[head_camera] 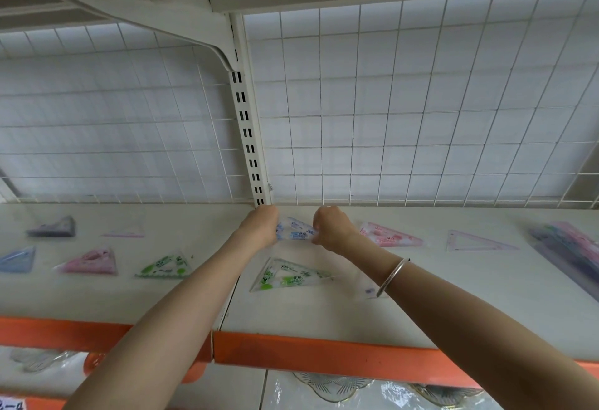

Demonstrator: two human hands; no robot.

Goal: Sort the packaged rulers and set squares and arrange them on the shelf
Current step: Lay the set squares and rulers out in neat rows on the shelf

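Observation:
My left hand (259, 226) and my right hand (330, 229) both grip a blue packaged set square (295, 231) near the back of the white shelf (437, 296), one hand at each end. In front of it lies a green packaged set square (288, 275). To the right lie a pink packaged set square (389, 236) and a clear purple-edged set square (476, 242). On the left part of the shelf lie green (163, 267), pink (92, 262), blue (17, 259) and dark purple (53, 227) packaged set squares, plus a thin pink ruler (123, 234).
A pile of packaged rulers (567, 247) lies at the far right of the shelf. A white wire grid (389, 117) and a slotted upright post (248, 137) back the shelf. The orange shelf edge (324, 354) runs along the front. Wrapped goods sit on the lower shelf (340, 387).

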